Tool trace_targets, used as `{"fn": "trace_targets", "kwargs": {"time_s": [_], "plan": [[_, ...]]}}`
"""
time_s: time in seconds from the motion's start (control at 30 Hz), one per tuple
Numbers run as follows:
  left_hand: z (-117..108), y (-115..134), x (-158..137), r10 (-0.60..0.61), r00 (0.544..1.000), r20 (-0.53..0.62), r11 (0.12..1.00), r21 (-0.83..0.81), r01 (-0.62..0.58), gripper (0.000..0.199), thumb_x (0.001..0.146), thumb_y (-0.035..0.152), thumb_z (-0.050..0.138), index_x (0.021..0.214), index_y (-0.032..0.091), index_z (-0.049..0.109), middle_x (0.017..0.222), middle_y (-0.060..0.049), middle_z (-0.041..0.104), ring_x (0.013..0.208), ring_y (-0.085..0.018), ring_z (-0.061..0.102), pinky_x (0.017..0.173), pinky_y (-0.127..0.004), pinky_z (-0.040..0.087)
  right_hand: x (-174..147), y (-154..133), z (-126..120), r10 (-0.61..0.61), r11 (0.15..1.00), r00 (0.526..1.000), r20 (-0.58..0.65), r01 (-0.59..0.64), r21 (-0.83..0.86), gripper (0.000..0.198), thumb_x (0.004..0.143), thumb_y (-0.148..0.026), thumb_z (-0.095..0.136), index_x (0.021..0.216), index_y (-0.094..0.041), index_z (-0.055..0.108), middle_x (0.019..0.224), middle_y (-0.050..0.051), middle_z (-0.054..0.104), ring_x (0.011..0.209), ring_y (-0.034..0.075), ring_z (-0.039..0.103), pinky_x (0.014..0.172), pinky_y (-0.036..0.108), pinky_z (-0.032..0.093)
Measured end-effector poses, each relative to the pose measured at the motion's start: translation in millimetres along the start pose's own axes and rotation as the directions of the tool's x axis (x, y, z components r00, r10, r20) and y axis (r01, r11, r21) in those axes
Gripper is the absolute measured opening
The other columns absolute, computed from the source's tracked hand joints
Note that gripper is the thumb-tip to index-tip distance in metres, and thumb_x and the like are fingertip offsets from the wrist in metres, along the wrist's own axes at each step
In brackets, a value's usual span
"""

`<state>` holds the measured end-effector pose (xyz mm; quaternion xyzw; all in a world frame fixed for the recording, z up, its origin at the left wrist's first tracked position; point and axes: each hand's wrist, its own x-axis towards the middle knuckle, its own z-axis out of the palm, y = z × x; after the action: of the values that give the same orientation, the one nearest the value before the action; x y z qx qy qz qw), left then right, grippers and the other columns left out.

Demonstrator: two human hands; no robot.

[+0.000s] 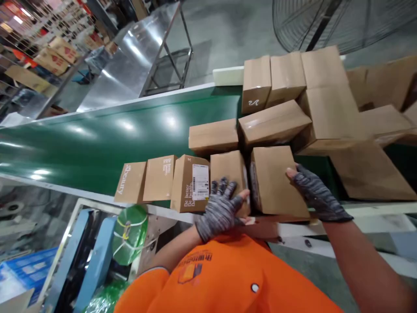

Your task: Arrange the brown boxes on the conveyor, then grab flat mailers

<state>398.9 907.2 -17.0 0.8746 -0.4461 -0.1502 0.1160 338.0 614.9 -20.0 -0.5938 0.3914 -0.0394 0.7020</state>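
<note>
The left hand (220, 208), in a grey striped knit glove, lies spread flat with its fingers open on a small cardboard box (228, 170) at the near edge of a green conveyor belt (97, 143). The right hand (314, 191), gloved the same way, grips the right side of a larger plain box (273, 178) just beside it, at 3 o'clock from the first box, thumb on top and fingers curled around the edge. Both boxes are closed, so their contents cannot be seen.

At 9 o'clock from the left hand stands a row of three matching brown boxes, the nearest, a labelled box (190, 182), carrying a white barcode sticker and white lettering. At 12 to 2 o'clock a heap of taped boxes (306, 95) lies jumbled and tilted across the smooth, glossy belt. A roll of green strapping (130, 232) sits below the belt at 8 o'clock. A shiny metal chute (130, 56) slopes beyond.
</note>
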Motion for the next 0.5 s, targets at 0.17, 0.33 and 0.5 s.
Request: {"fn": "trace_targets", "kwargs": {"time_s": [0.17,0.33,0.5], "plan": [[-12.1,-51.9,-51.4,-0.166,0.980,-0.108,0.974,-0.172,0.146,0.075,0.095,0.046,0.087,0.162,0.021,0.068,0.177,-0.025,0.053,0.168,-0.046,0.051,0.138,-0.071,0.045,11.0,7.1,-10.5,-0.015,1.000,0.999,0.038,0.014,0.008,0.062,0.060,-0.058,0.091,0.109,-0.024,0.073,0.120,0.009,0.082,0.113,0.027,0.075,0.090,0.031,0.065],[-11.0,-54.3,-59.0,-0.206,0.970,-0.127,0.953,-0.253,0.169,0.072,0.097,0.044,0.085,0.162,0.022,0.066,0.177,-0.024,0.051,0.170,-0.046,0.047,0.139,-0.071,0.042,21.0,15.7,-17.7,-0.093,0.994,0.994,0.066,0.096,-0.043,0.070,0.061,-0.068,0.087,0.114,-0.025,0.073,0.134,0.012,0.083,0.133,0.037,0.074,0.120,0.053,0.063],[-7.4,-50.7,-60.5,-0.230,0.962,-0.147,0.949,-0.255,0.187,0.070,0.100,0.044,0.081,0.164,0.021,0.062,0.181,-0.024,0.044,0.173,-0.045,0.044,0.141,-0.068,0.040,25.6,21.3,-25.0,-0.176,0.982,0.977,0.117,0.182,-0.041,0.069,0.075,-0.069,0.085,0.128,-0.024,0.078,0.139,0.012,0.083,0.135,0.038,0.076,0.116,0.053,0.067]]}}
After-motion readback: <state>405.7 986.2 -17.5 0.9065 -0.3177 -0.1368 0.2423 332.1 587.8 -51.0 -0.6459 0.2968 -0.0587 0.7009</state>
